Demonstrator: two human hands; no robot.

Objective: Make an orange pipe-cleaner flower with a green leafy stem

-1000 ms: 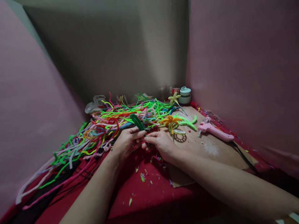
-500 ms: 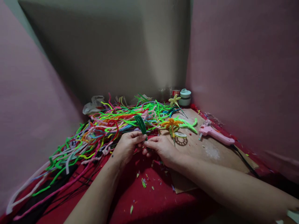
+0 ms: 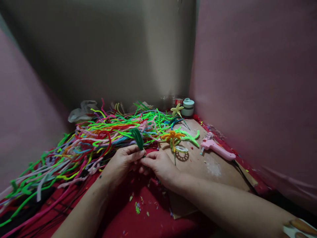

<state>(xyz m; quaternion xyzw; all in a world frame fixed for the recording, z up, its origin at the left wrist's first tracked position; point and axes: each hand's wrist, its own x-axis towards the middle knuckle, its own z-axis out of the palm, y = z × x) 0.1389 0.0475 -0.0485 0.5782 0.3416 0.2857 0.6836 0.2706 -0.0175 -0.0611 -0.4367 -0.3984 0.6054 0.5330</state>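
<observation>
Left hand [image 3: 121, 166]: thumb and fingers closed in a pinch on a dark green fuzzy piece [image 3: 137, 138], looped and leaf-like, which stands up above the fingertips, leaning slightly left at its top.

Right hand [image 3: 162, 169]: just beside the left, thumb and forefinger drawn narrow at the lower end of the same piece; the hold seems to be on its base, though the fingers hide the exact contact.

Below the hands: red cloth [image 3: 116, 218], with small coloured scraps [image 3: 137, 207] strewn on it.

Beyond and to the left of the hands: large tangled heap of fuzzy stems [image 3: 123, 124], in green, pink, red, yellow, white, blue and orange, long ends trailing left of the left forearm.

Just beyond the right hand: orange fuzzy flower [image 3: 172, 135] on a stem; near it, a pale ring [image 3: 181, 149] and bright green fuzzy lengths [image 3: 194, 140].

Right of the right hand: cardboard sheet [image 3: 195, 168], marked with whitish patches; on it, a pink glue gun [image 3: 219, 149], nozzle toward the hands, black cord [image 3: 245, 177] running off its handle end.

Farthest from the hands: pale yellow flower [image 3: 176, 110] on a thin stem; mint-lidded container [image 3: 188, 107]; red-labelled item [image 3: 178, 101] beside it; whitish plastic bag [image 3: 81, 112] at the heap's far left.
</observation>
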